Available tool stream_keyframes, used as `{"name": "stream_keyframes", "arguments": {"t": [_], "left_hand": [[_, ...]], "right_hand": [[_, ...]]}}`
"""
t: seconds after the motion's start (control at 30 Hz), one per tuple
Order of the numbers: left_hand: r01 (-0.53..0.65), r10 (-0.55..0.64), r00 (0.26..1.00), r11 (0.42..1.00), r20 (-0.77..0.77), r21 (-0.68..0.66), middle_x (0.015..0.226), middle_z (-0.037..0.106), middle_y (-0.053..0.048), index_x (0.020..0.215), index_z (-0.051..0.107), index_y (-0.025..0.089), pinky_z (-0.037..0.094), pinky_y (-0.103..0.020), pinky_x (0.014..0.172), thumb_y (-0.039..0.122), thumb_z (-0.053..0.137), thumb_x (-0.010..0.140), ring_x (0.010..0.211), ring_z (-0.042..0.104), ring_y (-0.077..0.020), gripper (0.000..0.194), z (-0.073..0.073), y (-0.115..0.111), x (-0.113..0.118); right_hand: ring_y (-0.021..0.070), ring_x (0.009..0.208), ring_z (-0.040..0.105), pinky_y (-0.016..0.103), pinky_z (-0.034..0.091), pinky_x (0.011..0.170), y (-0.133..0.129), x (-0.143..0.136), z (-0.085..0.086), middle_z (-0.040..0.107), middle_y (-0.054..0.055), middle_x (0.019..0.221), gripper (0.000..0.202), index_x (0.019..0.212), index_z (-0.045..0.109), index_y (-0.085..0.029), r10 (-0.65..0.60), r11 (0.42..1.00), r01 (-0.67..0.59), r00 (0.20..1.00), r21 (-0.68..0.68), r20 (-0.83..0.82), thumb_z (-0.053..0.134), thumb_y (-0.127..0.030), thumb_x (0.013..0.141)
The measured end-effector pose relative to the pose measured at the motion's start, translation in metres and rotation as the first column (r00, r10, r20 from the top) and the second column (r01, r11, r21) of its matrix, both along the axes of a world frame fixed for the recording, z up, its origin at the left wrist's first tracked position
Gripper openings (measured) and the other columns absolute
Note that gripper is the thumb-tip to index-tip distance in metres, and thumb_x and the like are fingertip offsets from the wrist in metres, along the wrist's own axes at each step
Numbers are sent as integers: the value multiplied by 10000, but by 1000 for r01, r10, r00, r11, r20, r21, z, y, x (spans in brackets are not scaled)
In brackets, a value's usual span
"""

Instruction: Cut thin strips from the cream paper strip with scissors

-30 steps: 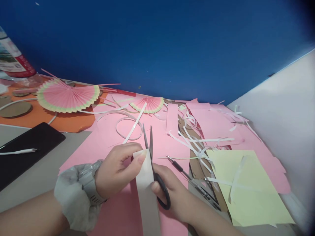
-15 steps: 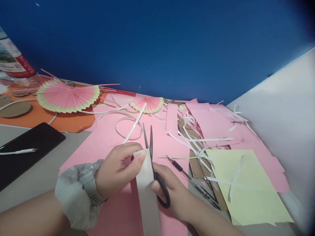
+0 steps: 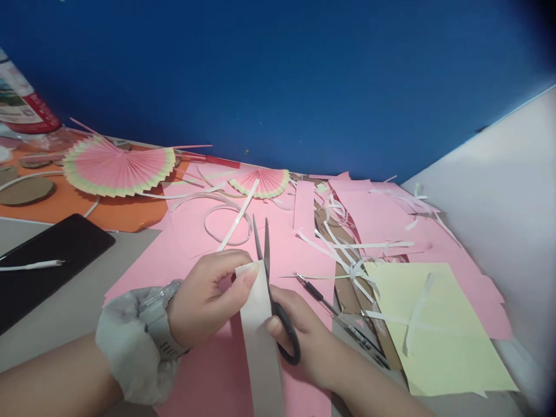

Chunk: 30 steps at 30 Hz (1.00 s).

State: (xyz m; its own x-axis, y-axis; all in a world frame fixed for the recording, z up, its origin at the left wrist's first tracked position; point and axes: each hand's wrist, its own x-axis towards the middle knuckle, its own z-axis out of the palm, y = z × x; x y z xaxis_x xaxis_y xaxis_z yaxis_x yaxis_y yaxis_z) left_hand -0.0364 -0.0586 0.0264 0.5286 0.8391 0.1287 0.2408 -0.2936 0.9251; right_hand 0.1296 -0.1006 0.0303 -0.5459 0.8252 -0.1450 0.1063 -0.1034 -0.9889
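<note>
Pinching the upper end of a long white paper strip [image 3: 261,347] under its thumb, the left hand [image 3: 217,292] wears a grey fabric band [image 3: 132,347] on the wrist; the right hand [image 3: 306,336] grips black-handled metal scissors [image 3: 267,258], their blades parted at the strip's top right corner; the strip runs down toward the person, above a flat pink paper sheet [image 3: 208,382]; near the right hand lies a slim black-and-clear pen [image 3: 311,287]; farther right is a pale yellow paper sheet [image 3: 456,353]; beyond the scissors sits a small pleated pink-and-yellow paper fan [image 3: 271,182].
</note>
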Motion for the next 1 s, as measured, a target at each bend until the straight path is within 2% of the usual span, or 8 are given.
{"name": "stream_keyframes", "arguments": {"t": [0.43,0.67,0.77,0.83,0.9,1.0], "left_hand": [[-14,14,1000,1000,1,16,562,374,36,589,384,182,315,-226,492,247,354,870,520,351,-95,290,-1,0,0],[-2,2,1000,1000,5,8,562,364,37,579,382,183,306,-239,491,256,344,874,515,343,-97,307,-1,0,-1],[8,-8,1000,1000,15,-17,568,378,35,587,397,181,324,-240,509,259,325,887,522,368,-98,318,0,0,-1],[20,-19,1000,999,10,-31,567,383,35,587,391,182,333,-242,520,252,314,892,524,380,-99,323,2,0,-1],[33,-33,999,999,-10,-38,574,386,33,591,382,183,336,-247,527,244,298,899,528,386,-101,325,3,0,0],[60,-61,997,998,-57,-7,610,415,20,622,399,181,351,-255,562,241,295,905,573,407,-114,307,2,2,2]], "right_hand": [[153,694,328,259,297,628,-2,-1,-3,351,-10,746,439,820,478,-175,-14,1000,14,1000,-22,-23,413,-609,825],[145,677,313,262,289,609,-2,-1,-6,370,-7,735,432,769,460,-174,-65,994,59,996,-89,-67,458,-604,807],[135,607,350,267,310,587,-3,-2,-9,392,-20,647,416,709,437,-180,-164,985,154,975,-74,-151,450,-577,831],[128,557,372,265,319,560,-4,-3,-12,399,-28,600,426,735,463,-178,-252,968,243,944,-69,-212,413,-587,845],[124,548,391,254,320,536,-5,-4,-15,414,-24,612,443,816,504,-172,-359,933,354,899,-67,-252,383,-596,854],[101,502,360,223,291,469,-5,-5,-21,419,-29,613,437,866,520,-178,-519,847,527,795,-65,-314,364,-586,869]]}}
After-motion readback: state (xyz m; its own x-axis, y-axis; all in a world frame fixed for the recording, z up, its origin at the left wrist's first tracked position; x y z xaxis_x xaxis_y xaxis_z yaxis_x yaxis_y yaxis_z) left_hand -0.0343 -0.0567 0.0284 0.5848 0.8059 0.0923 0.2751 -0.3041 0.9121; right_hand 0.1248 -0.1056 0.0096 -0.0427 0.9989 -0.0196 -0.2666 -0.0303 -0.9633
